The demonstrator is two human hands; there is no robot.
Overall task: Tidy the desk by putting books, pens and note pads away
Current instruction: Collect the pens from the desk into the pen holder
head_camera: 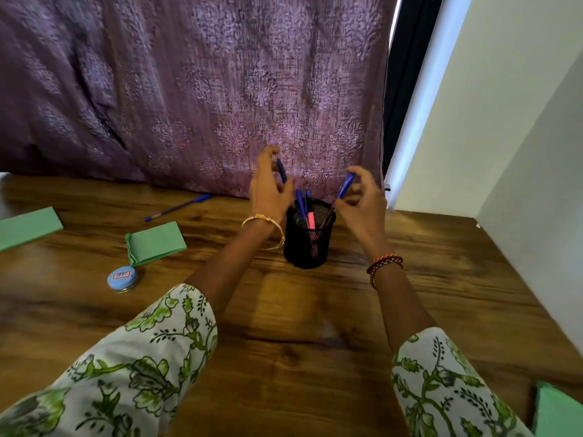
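**Pens going into the holder, both hands at the rim**

Head view. I have both hands raised over the black mesh pen holder [309, 234], which stands upright on the wooden desk [284, 357] near the purple curtain [189, 89]. My left hand [268, 190] has its fingers curled round a blue pen [281, 170], held nearly upright just above and left of the holder's rim. My right hand [359, 206] pinches a second blue pen [345, 186] between thumb and fingertips; this pen slants down and to the left, and its lower end appears to reach the holder's mouth, though the mesh hides the tip. I judge the steep angle serves to let each pen slide in point first.

The holder already contains several blue pens [301, 205] and one pink pen [311, 219], standing loosely against the wall.

Items not yet stored: a loose blue pen [178, 208] lies flat on the desk, well left of the left hand, close to the curtain hem. A green note pad [156, 242] lies left of the left wrist; another green pad [28, 227] sits at the far left edge, and a third green pad [556, 411] shows at the lower right corner. A small round tin with a blue lid [122, 278] rests just in front of the nearer pad.

No books are visible in this view.
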